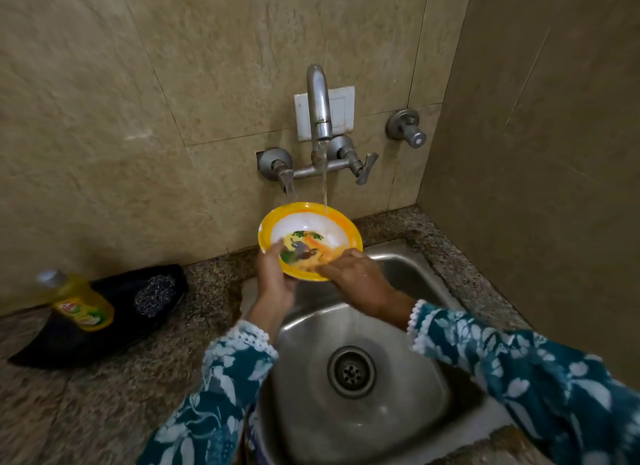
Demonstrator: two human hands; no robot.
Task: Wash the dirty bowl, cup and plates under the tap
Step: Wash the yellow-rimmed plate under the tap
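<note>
Closest to me are the two floral sleeves (221, 378) reaching over the steel sink (408, 412), drain sitting right under the forearms. The left hand (277, 284) grips the yellow-rimmed bowl (311, 236) by its near-left edge, thumb hooked over the rim, tilting it so the inside faces back toward the person. The right hand (353, 277) comes in from the other side with fingertips reaching over the near rim into the bowl; I can't tell if they're pinching anything. The tap (320, 101) stream lands on the far-right rim, just beyond the right hand's fingers. I'd guess rubbing the inside comes next. Soap bottle (79, 305) sits on the tabletop (104, 412), well off to the left hand's outer side.
</note>
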